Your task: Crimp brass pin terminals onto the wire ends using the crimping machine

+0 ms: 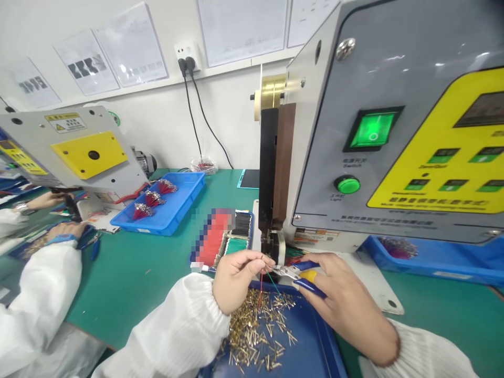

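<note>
My left hand [236, 278] is closed in a pinch on thin wires [263, 283], one red and one green, which hang down over a blue tray [315, 352]. My right hand [346, 299] grips small blue-handled pliers [301, 273], whose jaws meet the wires near my left fingertips. Both hands sit just below the black press head [271, 241] of a grey terminal machine [394, 131]. Several loose brass terminals [260, 331] lie heaped in the tray beneath.
A box of red, black and green wires [232, 236] sits left of the press. A blue bin with red wire bundles [165, 202] stands further left. A co-worker's sleeve [43, 294] and hands work at another machine [74, 149]. Another blue bin [433, 257] sits at right.
</note>
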`<action>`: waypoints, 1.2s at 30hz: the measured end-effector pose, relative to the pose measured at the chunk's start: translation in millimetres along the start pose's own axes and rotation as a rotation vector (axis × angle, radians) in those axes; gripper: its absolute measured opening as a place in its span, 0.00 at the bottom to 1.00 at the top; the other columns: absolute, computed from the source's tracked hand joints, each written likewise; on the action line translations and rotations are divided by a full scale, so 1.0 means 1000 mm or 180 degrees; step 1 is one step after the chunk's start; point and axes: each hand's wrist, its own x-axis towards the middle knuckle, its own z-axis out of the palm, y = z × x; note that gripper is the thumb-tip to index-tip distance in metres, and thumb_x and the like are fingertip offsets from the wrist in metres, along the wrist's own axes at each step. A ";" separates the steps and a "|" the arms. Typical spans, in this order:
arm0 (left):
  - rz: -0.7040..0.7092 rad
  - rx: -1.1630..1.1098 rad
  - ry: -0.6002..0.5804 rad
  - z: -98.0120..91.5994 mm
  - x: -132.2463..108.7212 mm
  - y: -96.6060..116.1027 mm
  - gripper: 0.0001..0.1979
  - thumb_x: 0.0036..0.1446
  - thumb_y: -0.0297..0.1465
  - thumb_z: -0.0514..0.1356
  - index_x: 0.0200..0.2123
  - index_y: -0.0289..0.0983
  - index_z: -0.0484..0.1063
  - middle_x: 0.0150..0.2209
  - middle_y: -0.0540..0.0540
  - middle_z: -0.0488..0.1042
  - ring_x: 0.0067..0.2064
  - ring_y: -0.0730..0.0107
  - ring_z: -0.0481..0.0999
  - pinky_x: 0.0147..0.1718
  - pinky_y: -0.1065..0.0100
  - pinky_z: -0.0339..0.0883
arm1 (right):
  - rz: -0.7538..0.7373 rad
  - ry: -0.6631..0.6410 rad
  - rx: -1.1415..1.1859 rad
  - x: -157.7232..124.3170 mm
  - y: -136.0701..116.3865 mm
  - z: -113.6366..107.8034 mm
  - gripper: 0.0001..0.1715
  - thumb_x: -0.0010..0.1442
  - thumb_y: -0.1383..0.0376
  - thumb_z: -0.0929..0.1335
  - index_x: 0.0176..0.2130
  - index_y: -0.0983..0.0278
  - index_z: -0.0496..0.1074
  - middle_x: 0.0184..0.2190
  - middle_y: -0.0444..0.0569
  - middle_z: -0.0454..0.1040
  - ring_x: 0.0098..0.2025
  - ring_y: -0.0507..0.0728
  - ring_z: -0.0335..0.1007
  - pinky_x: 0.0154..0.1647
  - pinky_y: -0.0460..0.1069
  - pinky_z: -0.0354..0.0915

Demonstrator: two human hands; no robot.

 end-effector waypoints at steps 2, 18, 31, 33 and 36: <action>-0.0028 -0.0087 -0.0067 0.000 0.001 -0.001 0.12 0.59 0.37 0.60 0.35 0.33 0.78 0.33 0.43 0.79 0.33 0.70 0.76 0.36 0.70 0.71 | -0.0036 0.0003 0.0019 0.000 0.000 -0.001 0.12 0.63 0.61 0.65 0.39 0.63 0.76 0.44 0.57 0.72 0.45 0.64 0.67 0.44 0.61 0.67; -0.0301 -0.0887 -0.0630 -0.001 0.001 -0.004 0.13 0.56 0.38 0.62 0.32 0.32 0.77 0.35 0.41 0.79 0.37 0.67 0.76 0.40 0.66 0.68 | -0.0217 -0.0029 0.0055 0.002 -0.002 -0.004 0.09 0.61 0.62 0.67 0.35 0.61 0.77 0.45 0.56 0.73 0.48 0.65 0.67 0.47 0.62 0.66; -0.0388 -0.0982 -0.0695 0.000 -0.001 -0.002 0.15 0.55 0.40 0.63 0.30 0.32 0.76 0.34 0.41 0.79 0.35 0.67 0.75 0.38 0.66 0.67 | -0.0274 -0.0036 -0.0308 0.003 -0.005 -0.005 0.16 0.63 0.59 0.65 0.27 0.62 0.75 0.36 0.54 0.74 0.38 0.61 0.67 0.37 0.55 0.63; -0.0392 -0.0988 -0.0647 0.001 0.000 -0.002 0.15 0.54 0.40 0.64 0.29 0.32 0.75 0.33 0.41 0.78 0.33 0.68 0.75 0.37 0.67 0.67 | -0.0316 -0.0085 -0.0399 0.002 -0.006 -0.006 0.18 0.63 0.59 0.65 0.26 0.63 0.74 0.33 0.53 0.74 0.35 0.60 0.65 0.34 0.53 0.62; -0.0414 -0.1047 -0.0601 0.001 0.000 -0.002 0.15 0.53 0.40 0.64 0.29 0.32 0.74 0.32 0.41 0.78 0.33 0.68 0.75 0.37 0.67 0.67 | -0.0343 -0.0038 -0.0404 0.002 -0.006 -0.008 0.21 0.65 0.58 0.63 0.25 0.63 0.73 0.34 0.54 0.74 0.36 0.60 0.65 0.35 0.54 0.62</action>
